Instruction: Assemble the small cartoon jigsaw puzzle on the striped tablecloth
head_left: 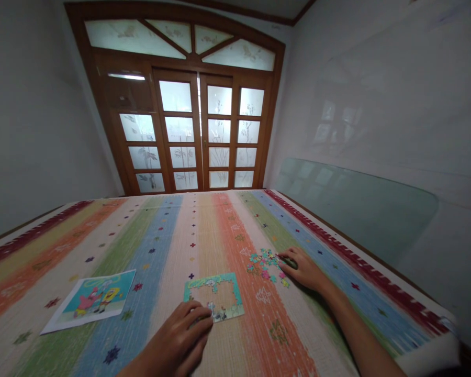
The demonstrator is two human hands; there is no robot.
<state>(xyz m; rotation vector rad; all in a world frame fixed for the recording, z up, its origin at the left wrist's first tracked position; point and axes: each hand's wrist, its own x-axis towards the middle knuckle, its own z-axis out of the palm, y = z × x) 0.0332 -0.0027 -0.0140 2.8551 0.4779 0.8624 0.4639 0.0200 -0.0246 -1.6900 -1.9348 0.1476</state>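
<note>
A partly assembled jigsaw puzzle [239, 301] lies flat on the cloth, its border mostly joined and its middle showing bare backing. My left hand [186, 335] rests over the puzzle's lower left corner, fingers curled; whatever is under the fingertips is hidden. To the right is a loose heap of small colourful puzzle pieces [267, 262]. At that heap's right edge, my right hand [304, 269] is closed with thumb and index finger on a piece, too small to see clearly. A printed picture sheet [96, 298] with a yellow and a pink cartoon figure lies at the left.
A striped, patterned cloth [157, 293] covers the wide surface under everything. Beyond its far edge stand wooden doors [200, 131] with frosted panes. A pale green rounded panel [349, 204] leans along the right wall.
</note>
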